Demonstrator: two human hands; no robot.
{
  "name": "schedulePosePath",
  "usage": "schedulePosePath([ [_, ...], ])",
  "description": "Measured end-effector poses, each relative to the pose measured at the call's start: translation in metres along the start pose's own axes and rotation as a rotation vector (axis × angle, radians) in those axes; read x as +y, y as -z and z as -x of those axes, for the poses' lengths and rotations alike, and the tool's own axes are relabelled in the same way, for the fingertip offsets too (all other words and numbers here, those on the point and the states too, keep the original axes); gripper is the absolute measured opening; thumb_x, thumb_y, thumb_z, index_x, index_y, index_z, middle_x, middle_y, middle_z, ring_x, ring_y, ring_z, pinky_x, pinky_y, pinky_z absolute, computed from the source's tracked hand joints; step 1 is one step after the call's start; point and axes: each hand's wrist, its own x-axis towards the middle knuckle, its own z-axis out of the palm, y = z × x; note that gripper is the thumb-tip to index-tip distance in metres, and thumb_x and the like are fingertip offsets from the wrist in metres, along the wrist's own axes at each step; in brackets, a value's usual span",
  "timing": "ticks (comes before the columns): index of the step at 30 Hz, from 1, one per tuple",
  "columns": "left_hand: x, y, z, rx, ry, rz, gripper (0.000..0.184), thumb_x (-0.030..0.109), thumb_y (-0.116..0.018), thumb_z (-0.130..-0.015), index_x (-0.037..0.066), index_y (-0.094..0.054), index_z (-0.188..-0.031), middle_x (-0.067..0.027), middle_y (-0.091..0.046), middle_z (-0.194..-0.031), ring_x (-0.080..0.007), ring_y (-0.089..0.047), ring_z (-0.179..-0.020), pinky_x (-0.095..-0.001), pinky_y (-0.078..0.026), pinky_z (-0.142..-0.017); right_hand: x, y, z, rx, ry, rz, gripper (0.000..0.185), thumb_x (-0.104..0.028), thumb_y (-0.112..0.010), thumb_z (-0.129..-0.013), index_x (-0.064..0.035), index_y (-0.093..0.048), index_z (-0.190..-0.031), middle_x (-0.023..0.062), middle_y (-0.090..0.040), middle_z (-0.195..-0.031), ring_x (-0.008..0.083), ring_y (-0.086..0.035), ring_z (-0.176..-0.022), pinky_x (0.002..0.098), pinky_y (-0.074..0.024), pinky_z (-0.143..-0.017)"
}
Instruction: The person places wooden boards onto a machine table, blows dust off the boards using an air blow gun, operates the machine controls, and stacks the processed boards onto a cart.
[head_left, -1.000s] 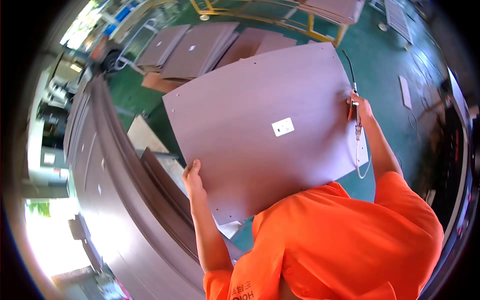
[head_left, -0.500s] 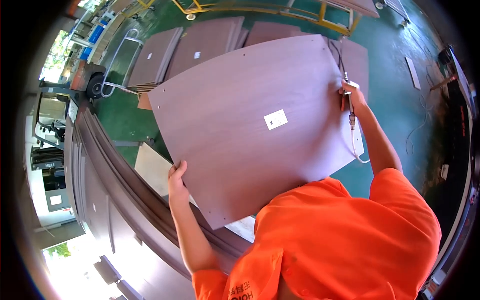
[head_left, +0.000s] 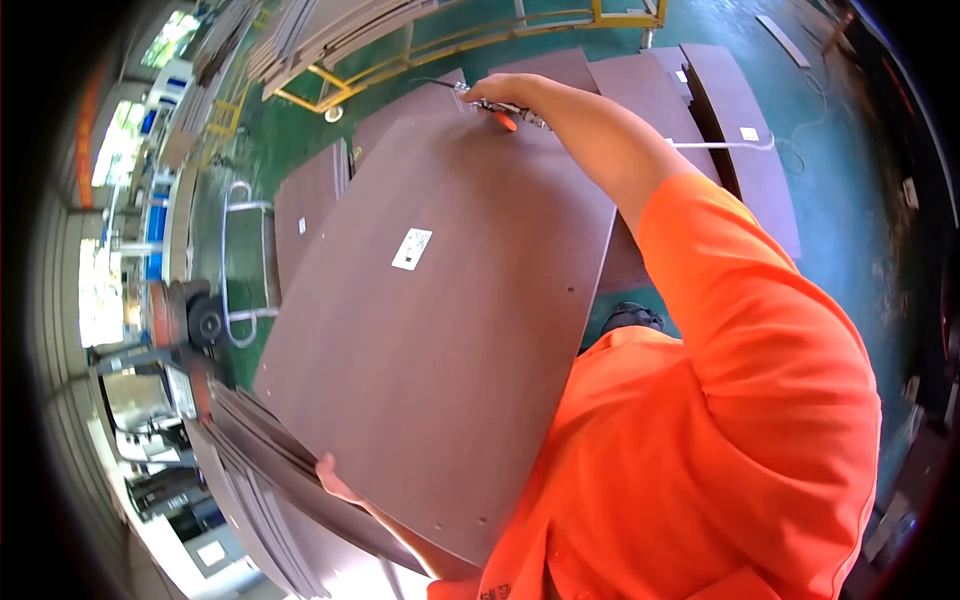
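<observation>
I had just swung the brown panel (head_left: 440, 340) round: a moment earlier my right hand (head_left: 500, 92) was out at the right of my view, and now it had come up to the far end, my arm reaching past the panel's corner. The white label (head_left: 411, 249) had slid toward the left with it. My left hand (head_left: 338, 482) gripped the lower left edge, a fingertip showing over the rim, the others hidden behind. My right fingers were curled round a hand tool (head_left: 506, 122) with an orange lever; whether they pinched the panel too, I could not tell. A pale hose (head_left: 720, 146) trailed off to the right.

The panel was tilted in front of my body, with floor stacks (head_left: 765, 190) past its far right side and long boards (head_left: 240, 500) at the lower left; I could not tell whether it touched those. To my judgement, the turn made this handling rather than tool work, with my right grip the less certain
</observation>
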Motion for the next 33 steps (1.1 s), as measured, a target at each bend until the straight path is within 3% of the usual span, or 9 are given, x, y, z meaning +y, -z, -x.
schedulePosePath([
  [3, 0.028, 0.017, -0.034, -0.008, 0.007, 0.023, 0.058, 0.028, -0.056, -0.071, -0.001, -0.053, -0.122, -0.0166, -0.058, -0.115, -0.0333, -0.056, -0.106, -0.0441, -0.046, -0.091, -0.055, -0.013, 0.006, 0.050, -0.200, 0.066, 0.051, -0.053, -0.054, -0.090, -0.0064, -0.058, -0.070, 0.0101, -0.059, -0.060, 0.0187, -0.053, -0.048, 0.0357, -0.0451, -0.057],
  [6, 0.029, -0.009, -0.084, 0.170, -0.020, -0.011, 0.058, 0.025, -0.056, -0.069, -0.001, -0.052, -0.121, -0.0152, -0.058, -0.114, -0.0321, -0.056, -0.106, -0.0440, -0.047, -0.089, -0.071, -0.014, 0.017, 0.209, 0.029, 0.045, 0.056, -0.054, -0.059, -0.086, -0.0084, -0.049, -0.055, 0.0081, -0.055, -0.053, 0.0184, -0.052, -0.041, 0.0348, -0.0438, -0.049],
  [9, 0.032, -0.026, -0.124, 0.019, -0.122, 0.120, 0.058, 0.025, -0.057, -0.068, 0.000, -0.053, -0.121, -0.0145, -0.057, -0.115, -0.0313, -0.056, -0.106, -0.0438, -0.048, -0.088, -0.058, -0.011, 0.029, 0.295, 0.165, 0.260, 0.061, -0.052, -0.057, -0.089, -0.0080, -0.049, -0.047, 0.0059, -0.051, -0.043, 0.0157, -0.049, -0.036, 0.0331, -0.0460, -0.051],
  [13, 0.053, 0.005, -0.167, 0.148, -0.232, 0.157, 0.061, 0.021, -0.059, -0.067, -0.001, -0.050, -0.122, -0.0145, -0.057, -0.115, -0.0316, -0.057, -0.106, -0.0442, -0.049, -0.089, -0.030, -0.048, 0.094, 0.209, 0.123, 0.184, 0.047, -0.039, -0.056, -0.093, -0.0057, -0.055, -0.059, 0.0017, -0.047, -0.043, 0.0133, -0.042, -0.033, 0.0311, -0.0373, -0.038],
  [16, 0.079, 0.048, -0.212, 0.191, -0.264, 0.181, 0.060, 0.020, -0.059, -0.066, -0.004, -0.051, -0.121, -0.0147, -0.057, -0.113, -0.0301, -0.057, -0.105, -0.0424, -0.049, -0.087, 0.038, -0.114, 0.105, 0.089, -0.118, -0.025, 0.027, -0.036, -0.061, -0.090, -0.0101, -0.062, -0.095, -0.0013, -0.055, -0.066, 0.0085, -0.039, -0.042, 0.0256, -0.0280, -0.033],
  [17, 0.088, 0.052, -0.231, 0.190, -0.287, 0.183, 0.059, 0.020, -0.060, -0.065, -0.003, -0.051, -0.119, -0.0142, -0.058, -0.113, -0.0306, -0.057, -0.104, -0.0435, -0.049, -0.088, 0.056, -0.135, 0.104, 0.061, -0.348, -0.599, 0.022, -0.029, -0.059, -0.092, -0.0105, -0.061, -0.103, -0.0007, -0.057, -0.070, 0.0083, -0.040, -0.045, 0.0257, -0.0267, -0.034],
  [19, 0.102, 0.067, -0.268, 0.202, -0.309, 0.175, 0.058, 0.019, -0.062, -0.064, -0.003, -0.053, -0.117, -0.0132, -0.059, -0.111, -0.0316, -0.058, -0.103, -0.0459, -0.049, -0.088, 0.036, -0.182, 0.128, -0.152, -0.363, -0.061, 0.023, -0.026, -0.061, -0.091, -0.0100, -0.061, -0.108, -0.0009, -0.055, -0.067, 0.0088, -0.043, -0.048, 0.0251, -0.0316, -0.038],
  [25, 0.134, 0.115, -0.420, 0.292, -0.327, 0.169, 0.049, 0.015, -0.062, -0.064, -0.002, -0.056, -0.109, -0.0114, -0.059, -0.110, -0.0294, -0.058, -0.102, -0.0437, -0.048, -0.089, 0.012, -0.269, 0.124, 0.029, -0.444, -0.016, 0.031, -0.036, -0.067, -0.087, -0.0045, -0.063, -0.090, 0.0027, -0.052, -0.061, 0.0114, -0.051, -0.053, 0.0281, -0.0455, -0.047],
  [33, 0.155, 0.177, -0.582, 0.314, -0.192, 0.226, 0.041, 0.015, -0.061, -0.068, -0.003, -0.055, -0.105, -0.0117, -0.058, -0.105, -0.0283, -0.057, -0.098, -0.0408, -0.047, -0.085, -0.038, -0.350, 0.112, -0.030, -0.432, 0.291, 0.027, -0.029, -0.067, -0.088, -0.0037, -0.060, -0.094, 0.0018, -0.055, -0.063, 0.0106, -0.054, -0.055, 0.0293, -0.0449, -0.052],
])
